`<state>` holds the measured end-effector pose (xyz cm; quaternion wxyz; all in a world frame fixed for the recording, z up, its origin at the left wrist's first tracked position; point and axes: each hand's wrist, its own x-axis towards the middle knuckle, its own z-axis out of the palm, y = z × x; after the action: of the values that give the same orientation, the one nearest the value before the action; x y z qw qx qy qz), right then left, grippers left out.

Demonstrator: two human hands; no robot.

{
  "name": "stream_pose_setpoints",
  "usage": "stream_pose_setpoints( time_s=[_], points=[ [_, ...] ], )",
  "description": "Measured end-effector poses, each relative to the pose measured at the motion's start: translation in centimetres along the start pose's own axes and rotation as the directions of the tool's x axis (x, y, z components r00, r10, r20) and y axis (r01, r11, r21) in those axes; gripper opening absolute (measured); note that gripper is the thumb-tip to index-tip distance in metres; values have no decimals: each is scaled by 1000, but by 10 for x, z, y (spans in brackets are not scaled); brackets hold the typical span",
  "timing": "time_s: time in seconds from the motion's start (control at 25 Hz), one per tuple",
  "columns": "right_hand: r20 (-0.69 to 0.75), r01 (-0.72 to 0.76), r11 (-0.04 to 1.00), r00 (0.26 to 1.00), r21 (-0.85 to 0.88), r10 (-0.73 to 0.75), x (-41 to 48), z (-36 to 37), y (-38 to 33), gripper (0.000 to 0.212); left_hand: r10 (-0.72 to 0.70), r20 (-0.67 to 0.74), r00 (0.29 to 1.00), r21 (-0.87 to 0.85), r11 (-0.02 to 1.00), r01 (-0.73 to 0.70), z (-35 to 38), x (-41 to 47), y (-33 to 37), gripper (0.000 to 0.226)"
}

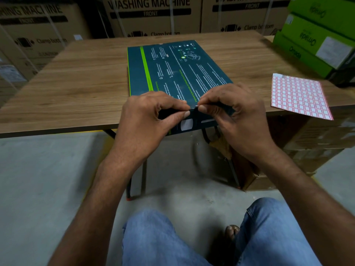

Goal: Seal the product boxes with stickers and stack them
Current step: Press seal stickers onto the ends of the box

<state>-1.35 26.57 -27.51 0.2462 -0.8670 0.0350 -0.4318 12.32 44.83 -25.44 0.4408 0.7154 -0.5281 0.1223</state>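
A flat dark teal product box [172, 70] with a green stripe and white print lies on the wooden table [76, 77], its near end hanging over the table's front edge. My left hand [151, 116] and my right hand [230, 110] meet at the box's near top edge, thumbs and forefingers pinched together on that edge. A tiny sticker seems caught between the fingertips, but it is too small to tell. A pale label shows on the box's near end face. A sticker sheet [299, 95] with a red-and-white grid lies to the right, partly over the table edge.
A stack of green product boxes [318, 35] stands at the table's back right. Large brown washing machine cartons [153, 14] line the wall behind. Cardboard boxes [307, 146] sit on the floor under the table's right side. My knees in blue jeans are below.
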Motion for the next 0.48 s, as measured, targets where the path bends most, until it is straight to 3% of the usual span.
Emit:
stream_pose_setpoints(
  time_s=[0.28, 0.48],
  points=[
    [125, 3, 1000, 992, 0, -3, 1, -8, -2, 7, 0, 14, 1000, 14, 1000, 0, -1, 0, 1, 13],
    [93, 2, 996, 996, -84, 6, 4, -3, -2, 7, -5, 8, 1000, 17, 1000, 5, 0, -1, 2, 14]
  ],
)
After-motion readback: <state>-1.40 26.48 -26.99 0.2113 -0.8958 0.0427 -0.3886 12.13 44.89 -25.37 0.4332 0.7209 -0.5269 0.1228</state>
